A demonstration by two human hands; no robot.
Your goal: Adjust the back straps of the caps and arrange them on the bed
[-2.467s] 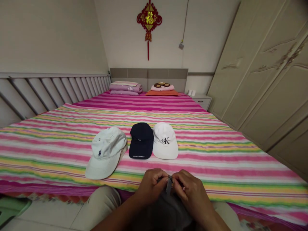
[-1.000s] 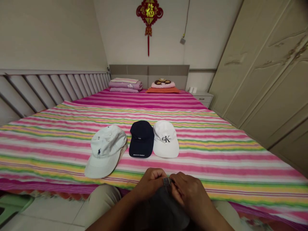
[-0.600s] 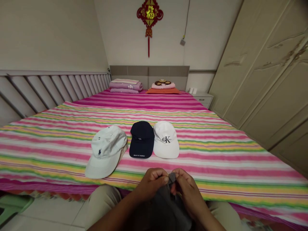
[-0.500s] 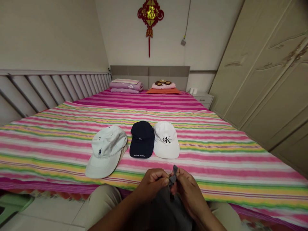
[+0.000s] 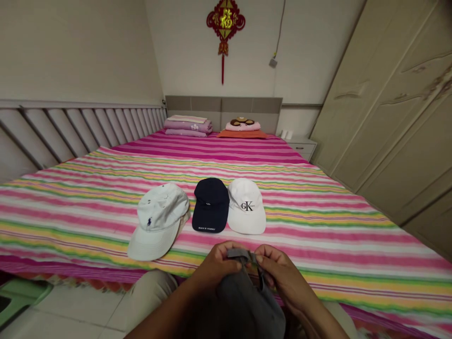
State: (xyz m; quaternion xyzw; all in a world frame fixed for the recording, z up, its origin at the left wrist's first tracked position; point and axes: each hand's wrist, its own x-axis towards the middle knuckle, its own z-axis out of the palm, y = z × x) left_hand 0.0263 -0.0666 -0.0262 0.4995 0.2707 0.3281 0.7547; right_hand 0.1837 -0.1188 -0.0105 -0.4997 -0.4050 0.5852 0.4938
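Observation:
A dark grey cap (image 5: 247, 301) is held over my lap, its back strap (image 5: 242, 254) uppermost. My left hand (image 5: 224, 263) pinches the strap's left end between thumb and fingers. At the strap's right end, by the buckle, my right hand (image 5: 278, 268) grips it the same way. Beyond my hands, three caps lie on the bed: a pale cap with a small horse logo (image 5: 158, 221), a navy cap (image 5: 211, 205) with lettering on its brim, and a white cap with CK letters (image 5: 247, 205). The navy and white caps touch side by side.
A striped sheet (image 5: 335, 245) covers the bed. Folded bedding (image 5: 187, 126) and a pillow stack (image 5: 243, 128) rest by the headboard (image 5: 226, 106). A railing (image 5: 88, 129) runs along the left, a wardrobe (image 5: 381, 117) on the right. A green stool (image 5: 21, 301) stands at lower left.
My hands have moved apart, and the strap now stretches between them. More of the grey cap shows as it has come up. The three caps on the bed have stayed put.

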